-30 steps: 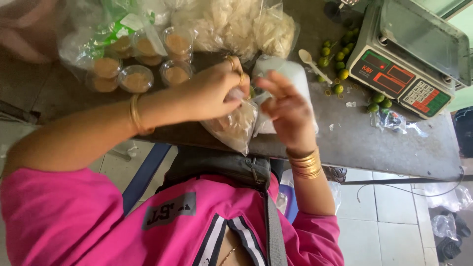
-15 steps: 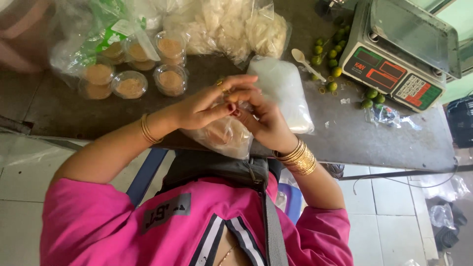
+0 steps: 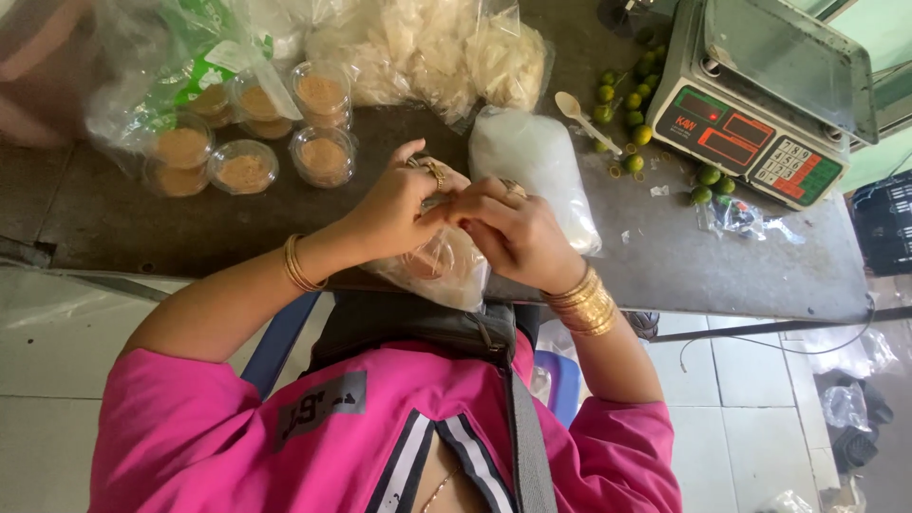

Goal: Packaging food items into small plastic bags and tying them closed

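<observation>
Both hands' grip pinches shut a small clear bag — tubs, scale beyond.

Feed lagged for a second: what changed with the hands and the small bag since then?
The left hand and right hand closed together over the small clear bag, fingers now pinching its top. The white bag, scale, spoon and powder cups stayed put.

Bag mouth hidden behind both hands; contents unclear; scale cropped at top edge; pouch below table edge partly concealed
</observation>
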